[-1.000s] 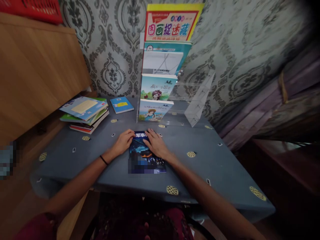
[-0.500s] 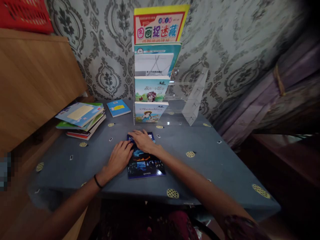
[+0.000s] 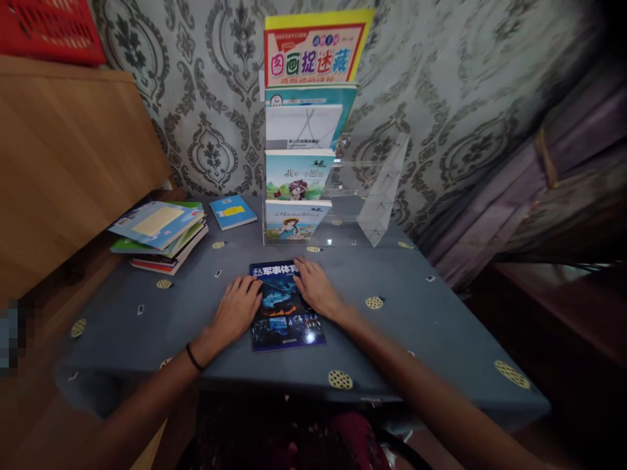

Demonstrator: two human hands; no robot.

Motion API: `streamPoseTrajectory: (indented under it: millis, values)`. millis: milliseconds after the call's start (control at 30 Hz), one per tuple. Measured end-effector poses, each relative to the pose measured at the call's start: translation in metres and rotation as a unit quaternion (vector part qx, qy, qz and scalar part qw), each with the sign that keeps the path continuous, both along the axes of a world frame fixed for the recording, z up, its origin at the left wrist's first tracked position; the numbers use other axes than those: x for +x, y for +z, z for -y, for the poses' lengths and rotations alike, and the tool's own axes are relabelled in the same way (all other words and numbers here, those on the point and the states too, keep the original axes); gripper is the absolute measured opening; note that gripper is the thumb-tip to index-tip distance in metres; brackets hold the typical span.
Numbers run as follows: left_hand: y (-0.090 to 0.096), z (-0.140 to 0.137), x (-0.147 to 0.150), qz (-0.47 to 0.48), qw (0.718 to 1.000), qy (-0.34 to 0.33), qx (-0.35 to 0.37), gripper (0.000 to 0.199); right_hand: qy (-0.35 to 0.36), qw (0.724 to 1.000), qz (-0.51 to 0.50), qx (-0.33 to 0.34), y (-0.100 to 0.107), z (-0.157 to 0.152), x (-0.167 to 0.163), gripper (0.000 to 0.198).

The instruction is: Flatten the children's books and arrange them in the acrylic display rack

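Observation:
A dark blue book (image 3: 279, 300) lies flat on the cloth-covered table, cover up, with white characters along its top. My left hand (image 3: 238, 303) rests at its left edge, fingers stretched out and fingertips on the cover. At the upper right edge lies my right hand (image 3: 316, 286), palm down, its fingers extended over the cover's corner. Neither hand is wrapped around anything. Just behind the book stands a clear acrylic display rack (image 3: 379, 196). Its left side holds several books in tiers, the front one a pale blue book (image 3: 296, 222).
At the left is a stack of books (image 3: 161, 232), with a single blue book (image 3: 233, 212) near it. A wooden cabinet (image 3: 73, 163) carrying a red basket (image 3: 53, 29) borders the left side. A purple curtain (image 3: 519, 189) hangs at the right. Patterned wall covers the back.
My right hand has slid right across the cover, from the top middle to the right edge, uncovering the title. My left hand and the book have stayed nearly still.

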State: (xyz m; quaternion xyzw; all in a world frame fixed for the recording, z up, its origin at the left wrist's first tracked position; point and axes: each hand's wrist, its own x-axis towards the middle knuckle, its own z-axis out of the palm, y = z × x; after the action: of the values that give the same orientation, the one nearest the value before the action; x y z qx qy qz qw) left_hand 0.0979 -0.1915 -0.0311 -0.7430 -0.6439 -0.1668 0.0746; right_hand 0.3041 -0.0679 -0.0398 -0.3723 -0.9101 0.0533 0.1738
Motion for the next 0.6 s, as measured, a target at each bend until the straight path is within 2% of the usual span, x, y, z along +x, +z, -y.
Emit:
streamPoseTrajectory:
  millis: [167, 267, 367, 500, 567, 600]
  values:
    - [-0.01, -0.002, -0.005, 0.023, 1.0, -0.005, 0.018, 0.03, -0.05, 0.998, 0.013, 0.02, -0.012, 0.052, 0.02, 0.048]
    - [-0.018, -0.003, -0.006, 0.02, 0.999, 0.0, 0.027, 0.035, -0.057, 0.997, 0.023, 0.039, -0.012, 0.085, 0.026, 0.049]
    - [-0.025, -0.004, -0.005, 0.042, 0.999, 0.014, 0.024, 0.039, -0.069, 0.996, 0.031, 0.046, -0.01, 0.104, 0.03, 0.048]
    - [-0.025, -0.007, -0.007, 0.164, 0.986, -0.001, 0.017, 0.039, -0.068, 0.997, 0.031, 0.033, -0.004, 0.108, 0.03, 0.048]
    - [-0.021, -0.01, -0.009, 0.274, 0.962, -0.009, 0.005, 0.038, -0.068, 0.997, 0.025, 0.022, -0.002, 0.107, 0.03, 0.048]
    - [-0.018, -0.011, -0.01, 0.342, 0.94, -0.013, -0.002, 0.039, -0.068, 0.997, 0.019, 0.015, -0.001, 0.107, 0.03, 0.047]
